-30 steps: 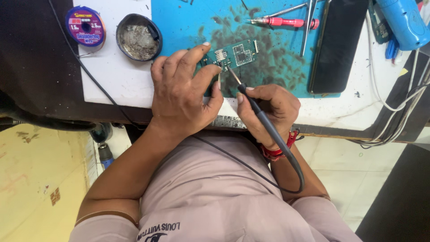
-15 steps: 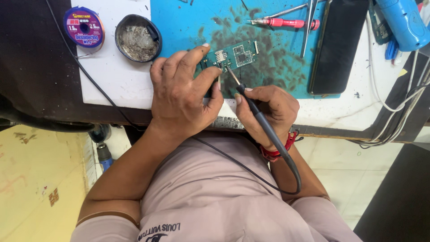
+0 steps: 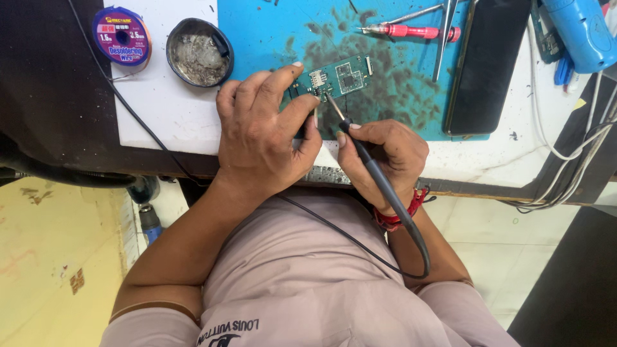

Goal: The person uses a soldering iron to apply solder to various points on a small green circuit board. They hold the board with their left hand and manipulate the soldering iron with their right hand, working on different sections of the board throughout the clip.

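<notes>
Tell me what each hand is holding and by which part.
The right hand grips the soldering iron by its dark handle, pen-style. The left hand pins the green circuit board at its left end with its fingertips.

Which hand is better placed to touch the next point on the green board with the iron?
Right. The right hand grips the soldering iron, tip on the circuit board. The left hand pins that board to the blue mat.

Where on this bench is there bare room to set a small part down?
Bare white top lies below the spool and tin, left of the left hand. Another strip runs below the phone. The blue mat is crowded: circuit board, both hands, screwdriver, tweezers.
</notes>
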